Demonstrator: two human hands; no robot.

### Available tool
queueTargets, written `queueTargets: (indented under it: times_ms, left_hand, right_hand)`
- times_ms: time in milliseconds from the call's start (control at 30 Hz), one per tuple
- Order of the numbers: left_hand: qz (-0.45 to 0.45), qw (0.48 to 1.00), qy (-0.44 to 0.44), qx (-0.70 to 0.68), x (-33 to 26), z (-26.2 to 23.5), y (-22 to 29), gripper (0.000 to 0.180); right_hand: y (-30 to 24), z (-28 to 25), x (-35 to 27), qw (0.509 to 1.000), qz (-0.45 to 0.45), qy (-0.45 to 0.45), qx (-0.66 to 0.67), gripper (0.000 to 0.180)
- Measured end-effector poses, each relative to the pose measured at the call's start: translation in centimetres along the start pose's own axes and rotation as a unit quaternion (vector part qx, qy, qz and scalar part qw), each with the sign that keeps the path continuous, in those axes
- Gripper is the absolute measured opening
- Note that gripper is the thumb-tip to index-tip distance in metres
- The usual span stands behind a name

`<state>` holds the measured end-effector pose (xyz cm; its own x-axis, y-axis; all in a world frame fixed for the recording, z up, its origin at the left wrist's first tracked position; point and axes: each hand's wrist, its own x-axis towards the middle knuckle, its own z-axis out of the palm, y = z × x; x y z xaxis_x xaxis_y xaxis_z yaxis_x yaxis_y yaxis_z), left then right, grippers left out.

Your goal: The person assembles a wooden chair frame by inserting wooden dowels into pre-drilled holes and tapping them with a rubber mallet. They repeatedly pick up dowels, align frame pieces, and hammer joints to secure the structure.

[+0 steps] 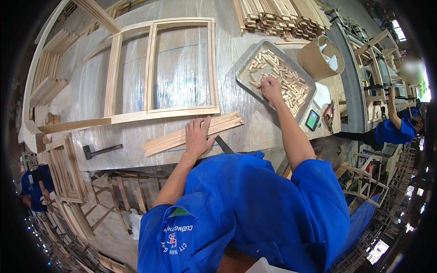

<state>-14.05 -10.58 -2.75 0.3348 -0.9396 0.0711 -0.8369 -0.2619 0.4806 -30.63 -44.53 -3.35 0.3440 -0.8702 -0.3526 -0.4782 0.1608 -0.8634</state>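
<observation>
My left hand (197, 138) lies across some pale wooden slats (170, 140) near the table's front edge, its fingers stretched over them and the thumb apart. Close to that thumb a dark flat strip (224, 144) sticks out; its kind I cannot make out. Over a grey metal tray (250, 85) to the right, my right hand (272, 89) has its fingers pinched together among many short wooden dowels (291, 86). Whatever sits between those fingertips is mostly hidden, though it appears to be dowels.
Beyond the slats lies a large wooden frame (215, 68). A hammer (102, 151) is at the front left. Right of the tray are a bucket (314, 57), a small device with a green screen (312, 120) and red-handled pliers (328, 117). Stacked wood strips (282, 16) stand behind. Co-workers show at both sides.
</observation>
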Motion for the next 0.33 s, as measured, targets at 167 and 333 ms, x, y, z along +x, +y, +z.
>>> queueTargets:
  times_ms: [167, 333]
  left_hand:
    - [-0.026, 0.998, 0.062, -0.014, -3.0, -2.1, 0.3, 0.077]
    - [-0.046, 0.997, 0.06, -0.027, -6.4, -4.3, -3.2, 0.077]
  right_hand:
    - [-1.4, -0.3, -8.3, 0.969, 0.036, -0.129, 0.206, 0.017]
    - [0.7, -0.1, -14.3, 0.947, 0.06, -0.219, 0.226, 0.017]
